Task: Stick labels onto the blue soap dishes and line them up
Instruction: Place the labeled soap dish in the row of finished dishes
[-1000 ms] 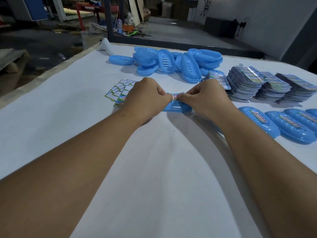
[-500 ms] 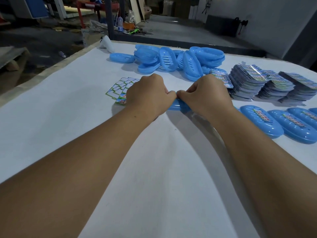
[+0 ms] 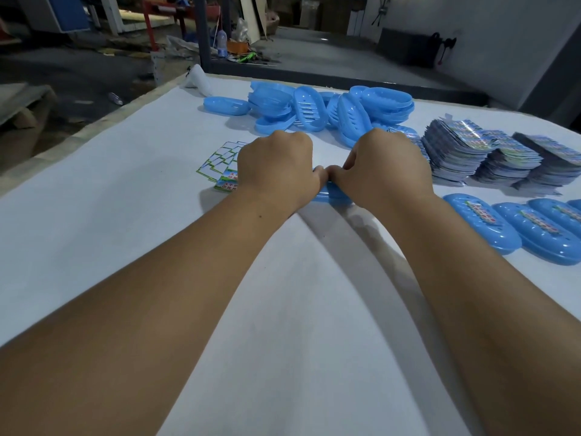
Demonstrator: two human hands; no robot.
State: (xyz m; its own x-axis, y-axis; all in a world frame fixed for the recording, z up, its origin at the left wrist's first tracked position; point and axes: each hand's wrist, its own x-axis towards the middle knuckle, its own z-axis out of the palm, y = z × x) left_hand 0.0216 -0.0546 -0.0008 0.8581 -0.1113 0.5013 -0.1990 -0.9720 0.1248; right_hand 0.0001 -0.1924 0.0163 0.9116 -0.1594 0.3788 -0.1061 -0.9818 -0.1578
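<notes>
- Step in hand, by my judgement: pressing a label down onto one soap dish, which lies on the white table directly under both hands.
- Left hand and right hand sit together, thumbs touching, fingers curled over the dish; the label itself is hidden beneath them.
- Loose label sheets lie just left of the left hand; unlabelled dishes are heaped beyond both hands.
- Labelled dishes stand in a row to the right of the right hand.
- Next move likely calls for carrying this dish rightward to the near end of that row.
</notes>
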